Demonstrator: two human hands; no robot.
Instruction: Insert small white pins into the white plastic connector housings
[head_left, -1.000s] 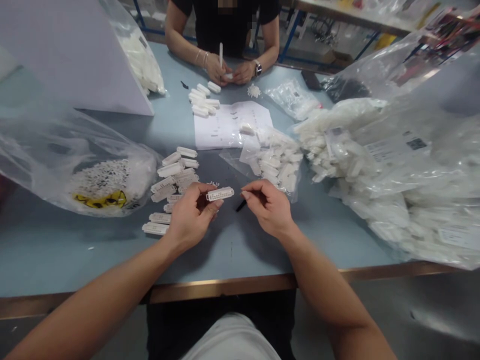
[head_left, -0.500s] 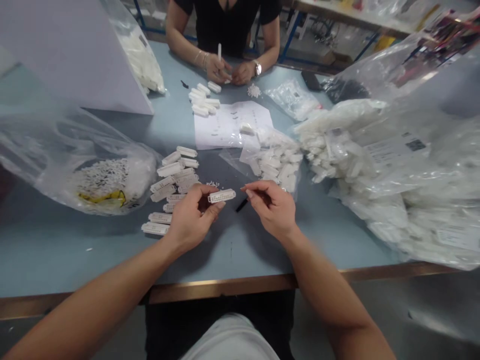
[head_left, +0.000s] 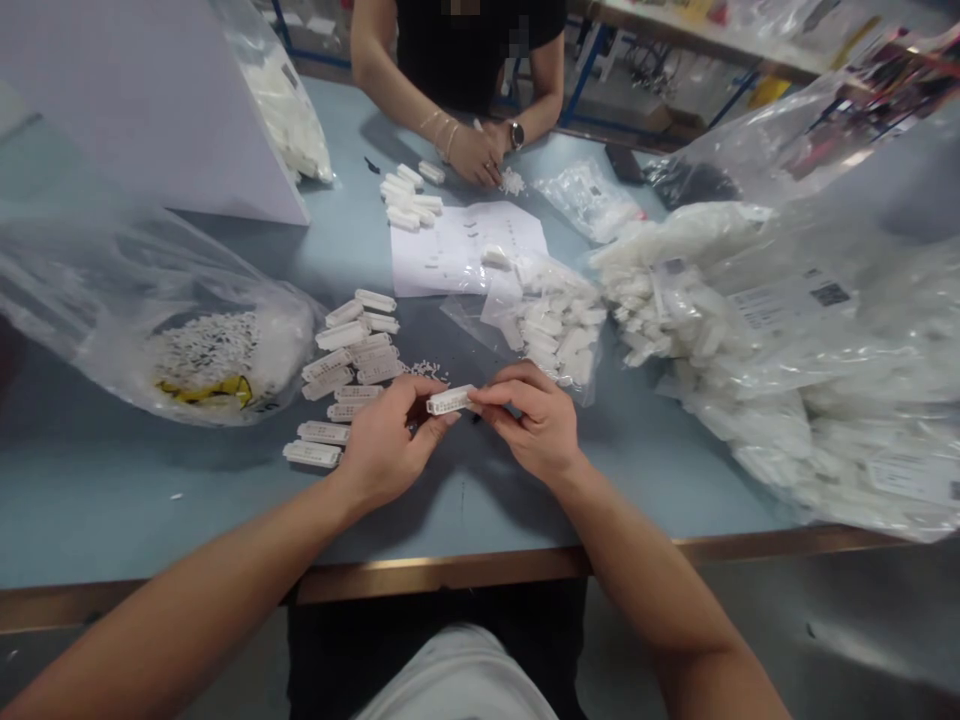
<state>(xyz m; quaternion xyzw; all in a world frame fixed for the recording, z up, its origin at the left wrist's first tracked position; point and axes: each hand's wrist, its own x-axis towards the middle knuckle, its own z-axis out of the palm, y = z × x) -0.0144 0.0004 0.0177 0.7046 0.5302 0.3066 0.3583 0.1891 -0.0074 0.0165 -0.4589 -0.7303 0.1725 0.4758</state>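
White connector housing [head_left: 450, 400], a short rectangular plastic block with a row of small cavities along one long face, is held just above the table [head_left: 187, 500], a little in from the middle of the near edge. Its left end is pinched between the thumb and forefinger of the left hand [head_left: 390, 440], with the other fingers curled beneath. The right hand [head_left: 536, 425] is closed onto the right end, thumb and forefinger tips pressed together there. Those fingertips cover that end, so it cannot be told whether a small piece is also held between them.

The work in hand is judged to be a fine pressing at the block's right end. It is probably best done with the block kept level, the left pinch kept on the long sides so that no cavity is covered, and the pressure applied straight rather than at an angle.

Similar blocks [head_left: 349, 365] are laid in loose rows just left of the hands, and tiny white pieces [head_left: 427, 372] are scattered just beyond. A clear bag [head_left: 187, 350] lies toward the left edge, and larger filled bags [head_left: 787, 350] are heaped along the right edge. A paper sheet [head_left: 465, 245] lies at the middle of the table, and a co-worker's hands [head_left: 480, 150] are seen at the far edge.
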